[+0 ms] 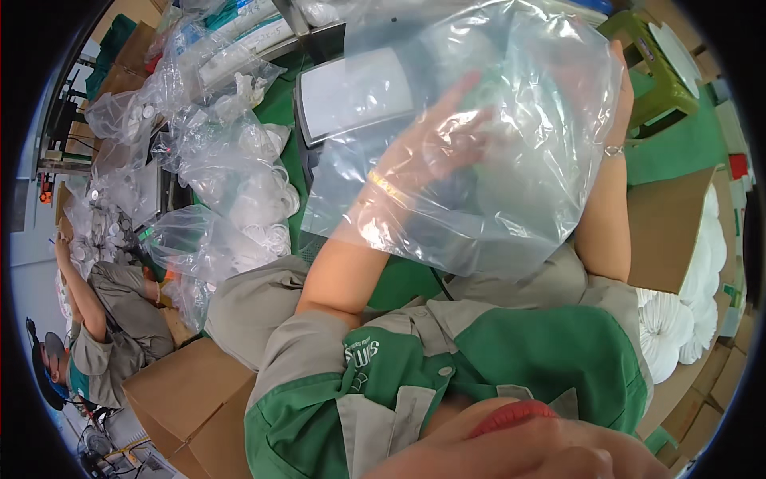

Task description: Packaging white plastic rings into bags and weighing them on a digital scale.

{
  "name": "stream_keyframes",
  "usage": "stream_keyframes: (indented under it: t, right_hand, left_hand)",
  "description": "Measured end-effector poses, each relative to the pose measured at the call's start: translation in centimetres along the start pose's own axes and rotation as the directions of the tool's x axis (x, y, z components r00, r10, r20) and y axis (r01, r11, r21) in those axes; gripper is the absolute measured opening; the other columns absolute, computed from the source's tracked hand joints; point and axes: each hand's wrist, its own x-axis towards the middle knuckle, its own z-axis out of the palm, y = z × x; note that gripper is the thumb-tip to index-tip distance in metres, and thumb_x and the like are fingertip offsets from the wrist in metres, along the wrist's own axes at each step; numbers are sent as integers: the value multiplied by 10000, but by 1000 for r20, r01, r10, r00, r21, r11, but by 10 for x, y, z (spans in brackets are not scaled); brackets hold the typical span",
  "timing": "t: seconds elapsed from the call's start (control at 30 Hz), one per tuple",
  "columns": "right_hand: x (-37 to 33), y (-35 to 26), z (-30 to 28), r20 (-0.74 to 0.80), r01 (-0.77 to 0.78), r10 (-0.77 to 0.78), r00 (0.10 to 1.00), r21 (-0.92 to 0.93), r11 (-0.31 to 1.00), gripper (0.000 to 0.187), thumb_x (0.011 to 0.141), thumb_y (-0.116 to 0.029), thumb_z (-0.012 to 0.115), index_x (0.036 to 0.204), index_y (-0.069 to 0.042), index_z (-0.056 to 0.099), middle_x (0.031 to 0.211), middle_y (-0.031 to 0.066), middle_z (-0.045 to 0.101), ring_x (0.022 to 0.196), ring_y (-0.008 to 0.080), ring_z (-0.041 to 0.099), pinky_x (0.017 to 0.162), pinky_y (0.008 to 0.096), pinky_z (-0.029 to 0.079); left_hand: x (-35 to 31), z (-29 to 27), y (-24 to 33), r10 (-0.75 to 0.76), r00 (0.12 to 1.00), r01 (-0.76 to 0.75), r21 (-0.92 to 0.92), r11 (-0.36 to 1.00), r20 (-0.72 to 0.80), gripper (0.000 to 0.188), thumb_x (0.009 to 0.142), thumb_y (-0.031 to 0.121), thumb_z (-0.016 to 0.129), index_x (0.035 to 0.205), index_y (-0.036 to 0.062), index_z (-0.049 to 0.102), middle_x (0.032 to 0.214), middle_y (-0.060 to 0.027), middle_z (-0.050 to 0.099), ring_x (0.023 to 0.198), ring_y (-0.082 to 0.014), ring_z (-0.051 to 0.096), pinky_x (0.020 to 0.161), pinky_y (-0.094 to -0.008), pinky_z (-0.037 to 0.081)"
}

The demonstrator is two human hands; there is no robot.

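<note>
**Both hands up at a clear plastic bag, over the green table**

Landmark for these notes: the clear plastic bag [487,136] held up in the middle of my view.

- Left hand [435,148]: inside the bag, seen through the film. Fingers spread and stretched out, palm open against the plastic, not clenched on anything I can make out. A thin bangle sits on that wrist, also behind the film.
- Right hand [621,88]: at the bag's right edge, mostly hidden behind the plastic. I cannot tell whether it is pinching the film or only resting against it. A bracelet shows on the wrist just below.
- The bag itself: raised in the air, mouth toward me, empty as far as I can see, wrinkled and glossy.
- Behind the bag: a grey flat-topped weighing scale [351,96] on the green table [678,148].
- Left of the bag: a heap of filled clear bags [231,176] holding small white round pieces.
- Upper right of the bag: a green plastic stool [658,68].
- Right of and below the bag: a brown cardboard box [666,231], with stacks of white pleated rounds [678,319] beside it.
- Far left and below the bag: another person [112,319] in a grey and green work shirt, one arm raised, next to more brown cartons [191,391].
</note>
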Motion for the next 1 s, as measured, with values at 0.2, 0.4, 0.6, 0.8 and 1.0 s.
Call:
stream_keyframes:
  t: [0.2,0.4,0.6,0.8,1.0]
  right_hand:
    - [4,5,-39,2,-121,122,993,137,983,442,910,-267,436,1246,20,416,1171,102,523,1011,185,512,864,301,405]
    - [12,18,-47,-351,-45,-150,924,-491,870,235,877,-161,514,1077,-38,531,1120,63,563,1018,176,513,896,334,392]
    - [12,24,30,-62,86,-172,983,-674,733,211,893,-153,475,995,-2,582,1050,83,596,954,151,537,857,297,417]
    - [-3,72,81,117,-204,390,913,-698,686,314,903,-289,463,1031,-31,586,1020,63,601,863,111,571,746,248,466]
    - [-24,115,79,67,-162,282,957,-683,712,291,806,-268,637,952,-45,520,813,12,543,730,85,528,626,234,454]
  left_hand:
    - [-5,5,15,80,979,32,525,850,-190,357,886,233,492,1208,80,473,1021,-110,584,864,-259,578,735,-356,472]
    - [-28,-104,167,431,900,407,237,-882,58,327,881,320,445,1147,144,515,917,-160,622,836,-335,595,718,-369,467]
    - [-31,-28,191,430,889,405,710,-576,-159,205,864,245,540,931,57,489,903,-134,616,816,-276,596,691,-328,444]
    - [-45,25,137,33,915,301,738,604,-401,125,871,192,542,892,76,503,813,23,534,806,-63,487,724,-221,393]
    - [-52,58,108,-221,921,304,238,922,-320,174,849,115,564,996,59,488,949,-30,554,895,-103,529,759,-271,456]
